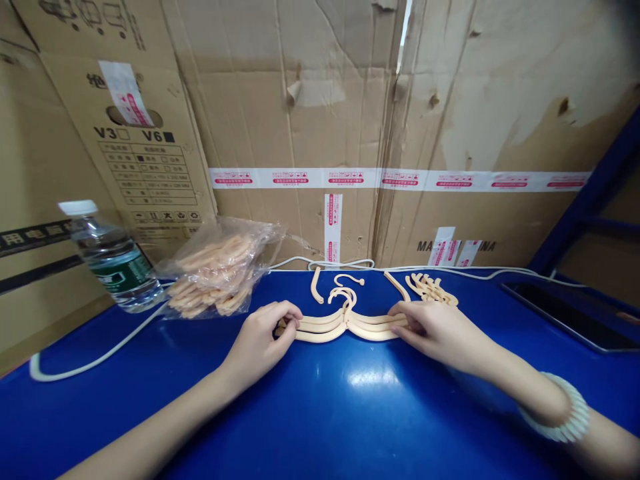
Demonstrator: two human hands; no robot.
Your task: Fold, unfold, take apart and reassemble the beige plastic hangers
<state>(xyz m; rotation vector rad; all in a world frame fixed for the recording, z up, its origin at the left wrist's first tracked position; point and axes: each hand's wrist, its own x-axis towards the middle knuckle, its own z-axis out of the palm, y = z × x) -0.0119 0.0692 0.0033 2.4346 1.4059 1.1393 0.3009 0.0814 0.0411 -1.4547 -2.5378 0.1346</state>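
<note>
A small stack of cream plastic hangers (pixel 345 325) lies flat on the blue table (pixel 320 407), hooks pointing away from me. My left hand (pixel 263 337) is curled around the stack's left end. My right hand (pixel 433 328) pinches the stack's right end, fingers pressed together. Loose hooks (pixel 347 280) and a loose curved piece (pixel 315 285) lie just behind the stack. A bunch of further hooks (pixel 433 289) sits behind my right hand.
A clear plastic bag of cream hanger parts (pixel 217 272) sits at the left, beside a water bottle (pixel 113 257). A white cable (pixel 100 357) runs along the table. A dark tablet (pixel 575 313) lies at the right. Cardboard boxes (pixel 350 120) wall off the back.
</note>
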